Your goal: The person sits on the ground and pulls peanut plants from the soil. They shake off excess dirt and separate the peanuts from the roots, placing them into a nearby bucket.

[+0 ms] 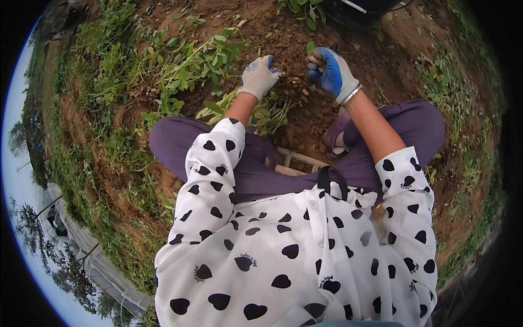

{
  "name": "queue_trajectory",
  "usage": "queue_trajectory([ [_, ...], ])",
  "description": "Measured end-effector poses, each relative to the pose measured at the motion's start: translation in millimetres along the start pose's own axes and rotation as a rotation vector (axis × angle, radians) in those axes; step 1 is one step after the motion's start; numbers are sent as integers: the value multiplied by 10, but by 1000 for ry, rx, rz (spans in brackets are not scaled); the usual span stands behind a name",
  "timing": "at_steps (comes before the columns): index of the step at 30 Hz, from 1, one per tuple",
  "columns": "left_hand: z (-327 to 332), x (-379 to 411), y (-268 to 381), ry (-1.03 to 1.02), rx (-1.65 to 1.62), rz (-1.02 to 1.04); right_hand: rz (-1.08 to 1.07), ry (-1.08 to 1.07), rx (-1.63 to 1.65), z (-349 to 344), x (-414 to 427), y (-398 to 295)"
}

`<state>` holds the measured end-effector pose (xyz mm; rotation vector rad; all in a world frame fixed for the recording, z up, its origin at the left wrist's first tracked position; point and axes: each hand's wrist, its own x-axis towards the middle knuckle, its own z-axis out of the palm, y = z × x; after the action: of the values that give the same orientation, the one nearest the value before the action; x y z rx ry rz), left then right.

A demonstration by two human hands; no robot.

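My left hand (260, 76), in a grey work glove with blue coating, is closed on the root end of an uprooted peanut plant (271, 114). The plant's leaves hang below that hand, towards my lap. Clusters of peanut pods (295, 81) show on the roots between both hands. My right hand (328, 72), in a matching glove, is raised just right of the roots with its fingers curled round a few light brown peanut pods (314, 61). A bracelet is round the right wrist.
A black tub (355, 12) stands at the top right. More pulled peanut plants (192, 69) lie on the soil to the left, some with pods. A wooden frame (300, 157) is low between my legs, near a purple shoe (338, 131). Green plants line the right side.
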<state>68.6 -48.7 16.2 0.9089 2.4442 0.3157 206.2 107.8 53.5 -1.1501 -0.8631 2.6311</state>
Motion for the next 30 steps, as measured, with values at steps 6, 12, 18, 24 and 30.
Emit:
queue_trajectory([
  [6,223,67,7,-164,189,101,10,-64,-144,19,-33,31],
  [12,289,22,-97,-50,-74,192,28,-96,-702,-102,128,303],
  [18,349,-158,-93,64,-162,287,-2,-118,-1172,-55,272,541],
  [24,433,-198,-87,10,-199,310,-129,-123,-1446,-159,561,730],
  [30,463,-254,-65,80,-264,272,167,-40,-971,-97,466,689],
])
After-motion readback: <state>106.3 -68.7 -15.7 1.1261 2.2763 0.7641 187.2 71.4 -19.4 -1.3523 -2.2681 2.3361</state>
